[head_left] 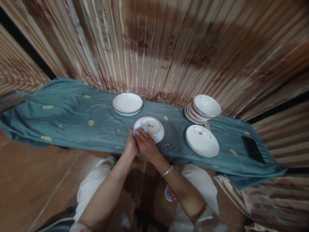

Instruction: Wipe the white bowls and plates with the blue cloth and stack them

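Both hands together at center frame, touching each other, on the near rim of a white plate (154, 126). Left hand (131, 144) has a blue cloth (139, 130) bunched against the rim. Right hand (147, 146) sits just beside it, fingers across the cloth and rim. Can't tell from my feed if that's a firm grip. Bracelet (167, 171) on the right wrist.

Plate is at center, looks upside down, foot ring up, small colored mark in the middle. Can't tell if it's lifted or resting on the tablecloth (72, 122), which is teal with a yellow pineapple print and runs across the middle of the frame.

Upper center, just behind the held plate: white plate stack (127, 103). Upper right: tilted stack of bowls (205, 108), red showing on the edges. Directly below that: plate stack (202, 140), small floral print on top. Far right, lying on the tablecloth: black phone (253, 149).

Striped curtain (169, 48) fills the top of the frame. Bottom of the frame: white trousers (93, 188) on both sides of the arms, brown floor (31, 183) at lower left. Small pink-and-white object (170, 193) under the right forearm, too blurred to name.
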